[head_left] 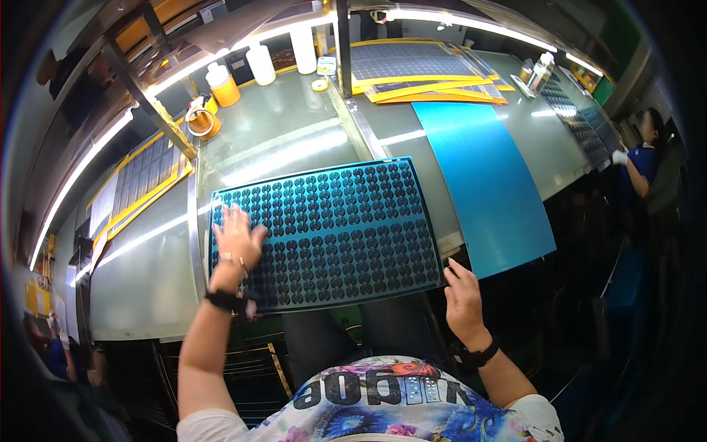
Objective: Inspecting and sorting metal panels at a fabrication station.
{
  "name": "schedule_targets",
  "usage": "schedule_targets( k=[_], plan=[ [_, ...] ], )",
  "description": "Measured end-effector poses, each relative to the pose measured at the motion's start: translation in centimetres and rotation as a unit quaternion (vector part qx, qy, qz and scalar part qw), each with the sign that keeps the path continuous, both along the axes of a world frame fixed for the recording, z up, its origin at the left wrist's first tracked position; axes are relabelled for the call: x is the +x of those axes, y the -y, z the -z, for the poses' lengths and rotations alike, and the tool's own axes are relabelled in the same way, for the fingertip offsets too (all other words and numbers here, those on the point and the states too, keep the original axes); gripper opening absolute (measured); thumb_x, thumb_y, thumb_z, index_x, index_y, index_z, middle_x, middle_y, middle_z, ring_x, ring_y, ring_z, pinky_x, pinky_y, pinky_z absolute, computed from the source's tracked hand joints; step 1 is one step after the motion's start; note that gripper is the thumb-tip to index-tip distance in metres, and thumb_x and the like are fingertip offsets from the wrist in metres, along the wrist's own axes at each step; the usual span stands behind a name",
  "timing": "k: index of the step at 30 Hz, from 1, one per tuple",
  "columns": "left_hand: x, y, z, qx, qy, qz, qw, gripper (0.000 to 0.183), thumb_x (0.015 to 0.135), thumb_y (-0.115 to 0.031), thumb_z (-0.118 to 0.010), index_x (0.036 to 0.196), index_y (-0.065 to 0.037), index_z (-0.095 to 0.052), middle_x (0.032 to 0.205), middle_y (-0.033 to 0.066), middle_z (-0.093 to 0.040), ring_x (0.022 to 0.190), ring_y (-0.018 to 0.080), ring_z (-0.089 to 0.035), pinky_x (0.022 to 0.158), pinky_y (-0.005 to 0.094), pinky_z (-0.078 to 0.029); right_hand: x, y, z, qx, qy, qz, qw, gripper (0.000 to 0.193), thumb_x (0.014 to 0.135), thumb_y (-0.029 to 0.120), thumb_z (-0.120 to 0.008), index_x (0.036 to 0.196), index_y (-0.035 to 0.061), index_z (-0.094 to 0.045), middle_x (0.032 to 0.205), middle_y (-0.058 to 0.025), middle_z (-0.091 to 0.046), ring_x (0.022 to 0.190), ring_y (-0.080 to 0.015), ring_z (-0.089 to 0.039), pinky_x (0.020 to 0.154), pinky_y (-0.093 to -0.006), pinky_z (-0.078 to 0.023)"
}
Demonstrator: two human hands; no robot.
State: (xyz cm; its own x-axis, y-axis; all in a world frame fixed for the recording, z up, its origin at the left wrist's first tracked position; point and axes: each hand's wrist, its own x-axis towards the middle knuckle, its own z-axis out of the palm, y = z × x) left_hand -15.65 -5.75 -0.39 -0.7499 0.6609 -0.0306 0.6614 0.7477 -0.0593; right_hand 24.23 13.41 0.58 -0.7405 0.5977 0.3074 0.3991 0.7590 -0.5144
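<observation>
In front of me on the glass-topped table lies a blue rectangular panel [331, 228] printed with rows of dark round patterns. A dark border runs around it, and its near edge reaches the table's front. My left hand [239, 239] is spread over the panel's left side, fingers pointing away from me; whether the palm presses on it I cannot tell. My right hand [463, 298] is beside the near right corner, fingers loosely stretched toward it. I see nothing held in that hand, and contact with the corner is unclear.
A plain blue sheet [486, 184] lies to the right, overhanging the front edge. Yellow-edged patterned films [420, 70] are stacked behind it, with more films [140, 177] at left. Bottles [261, 64] and tape rolls [202, 124] stand at the back. A co-worker [642, 158] is at far right.
</observation>
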Motion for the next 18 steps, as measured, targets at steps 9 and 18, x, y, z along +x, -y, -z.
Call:
schedule_targets(
  k=[9,18],
  plan=[
    [16.8,7.2,2.1,0.278,0.790,-0.039,0.546,0.050,0.090,-0.042,-0.048,0.111,0.003,-0.057,0.105,0.0142,-0.063,0.104,0.0265,-0.058,0.092,0.0385,-0.044,-1.7,-3.9,3.4,-0.755,-0.224,0.018,0.616,0.028,0.089,0.014,-0.052,0.112,-0.0025,-0.051,0.101,-0.0095,-0.060,0.089,-0.0175,-0.060,0.077,-0.0320,-0.050],
    [17.6,7.1,1.5,0.682,0.674,-0.124,0.255,0.033,0.088,-0.010,-0.053,0.121,-0.011,-0.048,0.113,0.0064,-0.059,0.096,0.0204,-0.061,0.082,0.0316,-0.050,6.0,-1.9,-3.3,-0.659,-0.221,-0.026,0.718,0.033,0.076,-0.008,-0.054,0.109,-0.0047,-0.057,0.099,-0.0080,-0.063,0.084,-0.0138,-0.059,0.075,-0.0253,-0.047]
  ],
)
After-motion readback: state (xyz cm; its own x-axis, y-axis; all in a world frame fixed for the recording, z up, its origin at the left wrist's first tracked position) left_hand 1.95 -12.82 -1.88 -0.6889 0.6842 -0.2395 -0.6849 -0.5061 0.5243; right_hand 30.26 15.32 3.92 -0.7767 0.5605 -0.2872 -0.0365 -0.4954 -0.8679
